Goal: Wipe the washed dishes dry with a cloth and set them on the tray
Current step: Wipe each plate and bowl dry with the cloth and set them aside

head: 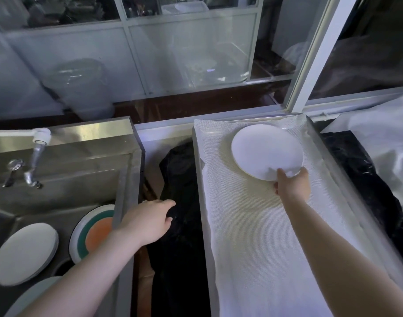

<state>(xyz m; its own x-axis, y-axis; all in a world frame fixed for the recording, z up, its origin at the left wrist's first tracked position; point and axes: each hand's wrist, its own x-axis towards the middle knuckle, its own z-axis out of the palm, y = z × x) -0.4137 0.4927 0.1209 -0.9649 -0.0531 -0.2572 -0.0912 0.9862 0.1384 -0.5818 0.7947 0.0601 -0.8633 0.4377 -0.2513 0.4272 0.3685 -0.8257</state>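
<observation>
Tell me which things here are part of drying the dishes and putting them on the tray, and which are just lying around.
Part of the job:
- white plate, held at its near edge by the right hand
- tray lined with white cloth
- plates in the sink, including the orange and green plate
- left hand, holding nothing

Just lying about:
- tap
- black plastic sheet

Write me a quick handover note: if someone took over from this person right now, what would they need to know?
Right hand: grips the near edge of a white plate, tilted over the far end of the cloth-lined tray; not yet released.
Left hand: open, holding nothing, over the black cloth lying between sink and tray.
Done: one plate almost placed.
Left: set it down, then dry the dishes in the sink, a white plate stack and an orange-and-teal plate, with another dish partly visible at the bottom edge.
</observation>
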